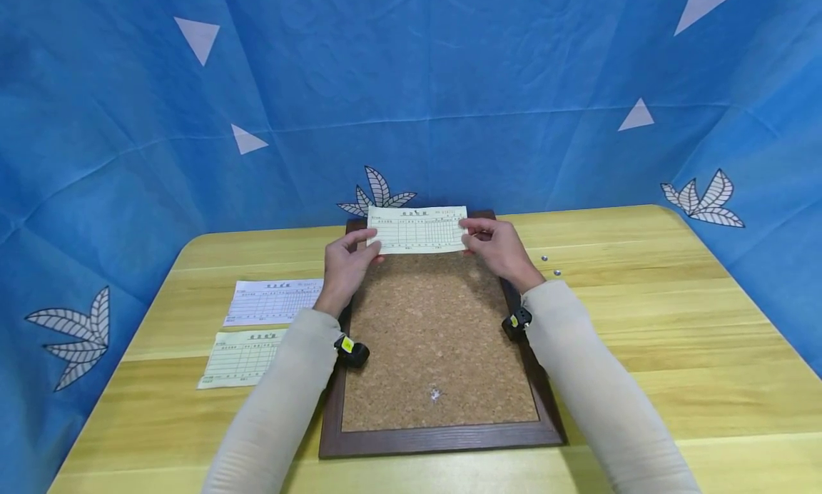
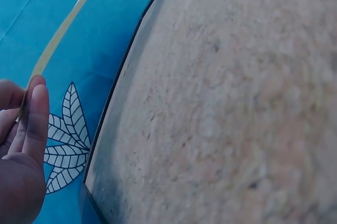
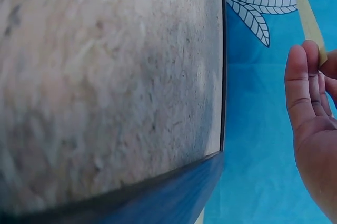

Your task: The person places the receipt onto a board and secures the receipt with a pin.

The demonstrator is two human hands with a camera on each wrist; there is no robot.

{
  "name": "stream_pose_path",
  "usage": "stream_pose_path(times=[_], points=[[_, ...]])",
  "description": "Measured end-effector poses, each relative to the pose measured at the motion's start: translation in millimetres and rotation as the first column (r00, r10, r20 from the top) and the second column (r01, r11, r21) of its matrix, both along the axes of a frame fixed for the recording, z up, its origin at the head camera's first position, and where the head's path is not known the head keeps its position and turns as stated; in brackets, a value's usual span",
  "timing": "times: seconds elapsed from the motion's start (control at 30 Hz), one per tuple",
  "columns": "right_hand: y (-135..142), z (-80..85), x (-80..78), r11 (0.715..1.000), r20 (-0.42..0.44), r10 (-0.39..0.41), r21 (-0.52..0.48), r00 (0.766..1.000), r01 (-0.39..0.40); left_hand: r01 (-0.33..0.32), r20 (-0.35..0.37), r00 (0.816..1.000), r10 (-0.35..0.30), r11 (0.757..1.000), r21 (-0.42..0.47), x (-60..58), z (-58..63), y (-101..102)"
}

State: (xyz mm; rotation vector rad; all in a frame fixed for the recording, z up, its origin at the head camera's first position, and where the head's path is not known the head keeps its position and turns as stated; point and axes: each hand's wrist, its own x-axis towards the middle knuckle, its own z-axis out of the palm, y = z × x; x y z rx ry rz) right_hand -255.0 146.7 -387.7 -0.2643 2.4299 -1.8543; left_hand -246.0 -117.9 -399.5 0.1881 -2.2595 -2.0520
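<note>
A pale yellow printed form slip is stretched between both hands over the far end of a framed cork board. My left hand pinches its left edge between thumb and fingers. At the right edge, my right hand pinches it the same way. Both wrist views show the slip nearly edge-on, held apart from the cork, with the left hand and the right hand at its ends. The slip hides part of the board's far frame edge.
On the wooden table left of the board lie a white form and a pale green form, partly behind the left sleeve. Two small silver tacks lie at right. A silvery spot shows on the near cork. Blue cloth hangs behind.
</note>
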Motion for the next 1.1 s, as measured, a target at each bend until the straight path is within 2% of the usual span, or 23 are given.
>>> stream_pose_path(times=[0.13,0.4,0.63,0.87,1.1], points=[[-0.7,-1.5,-0.4,1.000,0.001,0.002,0.015,1.000,-0.002,-0.001,0.004,1.000,0.001,1.000,0.005,0.1,-3.2,-1.0],[-0.2,-2.9,-0.1,0.992,-0.023,-0.004,0.122,1.000,0.007,0.001,0.016,1.000,-0.001,1.000,0.014,-0.4,-8.2,-0.8],[-1.2,-7.4,-0.9,0.990,-0.041,0.019,0.140,0.999,-0.013,-0.002,0.023,1.000,0.002,1.000,0.008,-0.6,-11.2,-2.2],[-1.0,-9.9,-2.3,0.979,-0.038,0.015,0.205,0.999,-0.007,0.002,0.016,1.000,-0.002,0.999,-0.034,1.0,-11.4,-3.2],[-1.8,-9.2,-3.5,0.969,-0.039,0.018,0.246,0.999,-0.008,0.012,0.014,1.000,-0.010,0.993,-0.115,1.9,-13.1,-3.8]])
